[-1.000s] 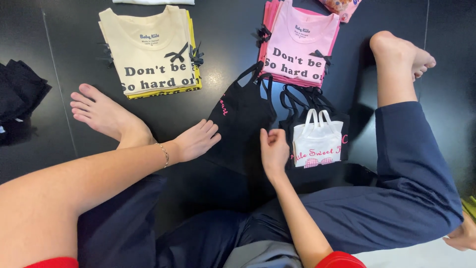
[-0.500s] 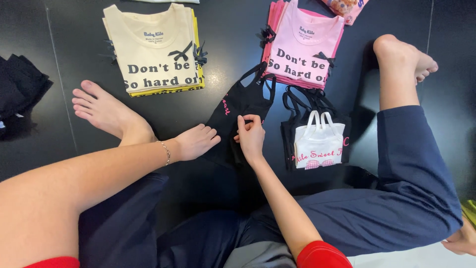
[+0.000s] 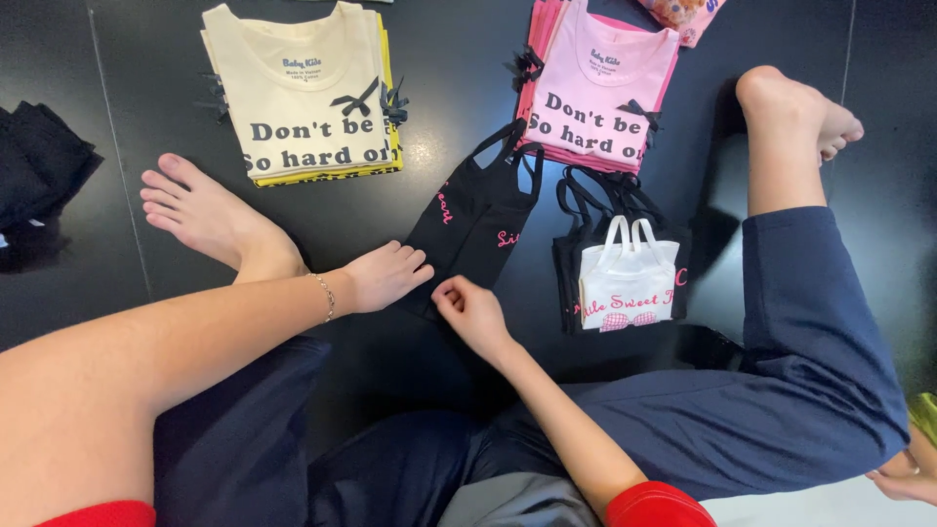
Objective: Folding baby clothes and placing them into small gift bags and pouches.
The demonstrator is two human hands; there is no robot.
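Note:
A black folded garment [image 3: 478, 220] with pink lettering lies on the dark floor between my knees. My left hand [image 3: 386, 275] rests flat on its lower left edge, fingers slightly apart. My right hand [image 3: 470, 310] pinches the garment's bottom edge with curled fingers. Just to the right lies a small pile of black tops with a white top [image 3: 627, 283] on it.
A stack of cream and yellow printed tops [image 3: 303, 98] sits at the back left, a pink stack [image 3: 597, 93] at the back right. Dark folded cloth [image 3: 39, 171] lies at the far left. My bare feet [image 3: 210, 213] flank the work area.
My right hand moved from the white top leftward onto the black garment, then down to its bottom edge. The garment now lies narrower and folded lengthwise.

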